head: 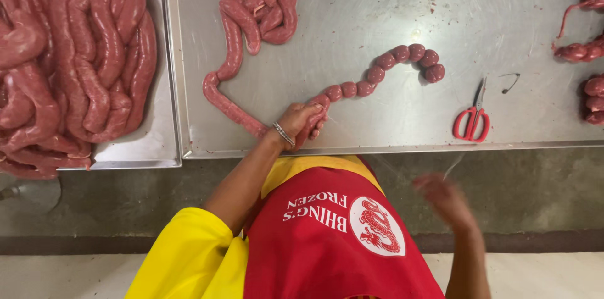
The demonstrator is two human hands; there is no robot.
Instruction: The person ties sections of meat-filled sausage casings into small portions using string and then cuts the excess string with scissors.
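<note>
Left hand is closed around the long red sausage rope at the near edge of the steel counter, where the untied length meets a curved chain of small tied links. Right hand is blurred below the counter edge; its grip cannot be told. Red-handled scissors lie nearby.

Under the left hand, the sausage rope is showing a smooth, moist, glossy casing, pinkish red. The tied links beyond the fingers are looking the same, slick and shiny. The table beneath is looking like brushed steel, dull-gleaming and finely scratched. On that wrist a metal bangle is glinting. Right of the hand, the scissors are showing glossy red plastic handles and bare metal blades.
</note>
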